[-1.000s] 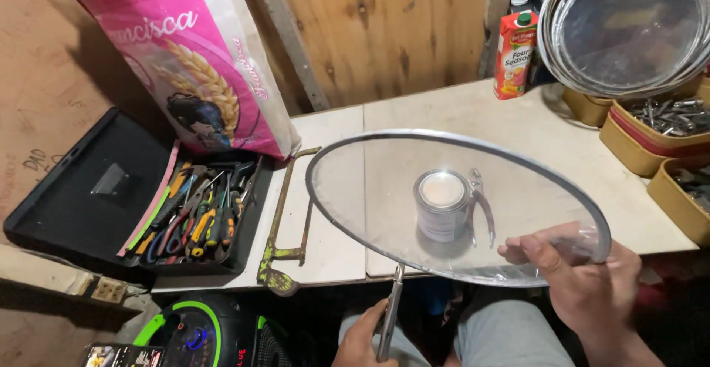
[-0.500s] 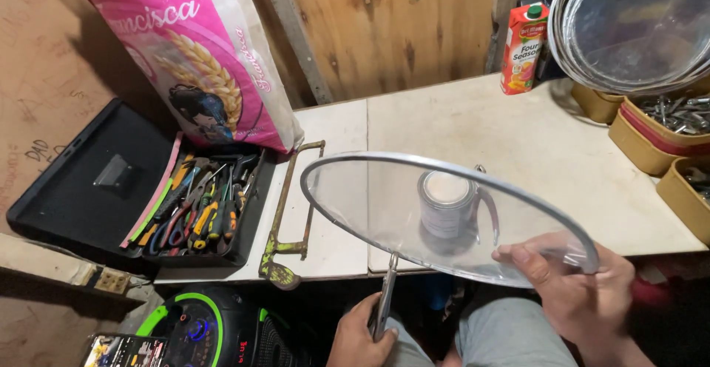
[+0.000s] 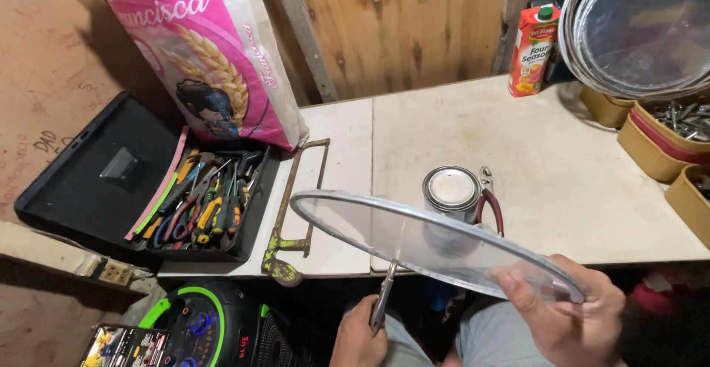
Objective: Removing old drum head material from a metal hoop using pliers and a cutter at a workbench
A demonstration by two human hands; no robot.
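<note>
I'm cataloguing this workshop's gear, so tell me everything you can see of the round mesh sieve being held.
The round metal-rimmed sieve with fine grey mesh is see-through and tilted, its near right edge lower. The right hand grips that edge; the left hand holds a thin metal tool up against its underside. It hangs above the table's front edge, before a small metal can.

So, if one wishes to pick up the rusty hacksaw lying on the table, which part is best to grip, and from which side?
Grip the hacksaw by its green-stained handle at the near table edge, coming from the person's side. The handle points toward the person, while the thin frame runs away toward the pink sack and lies beside the toolbox.
</note>
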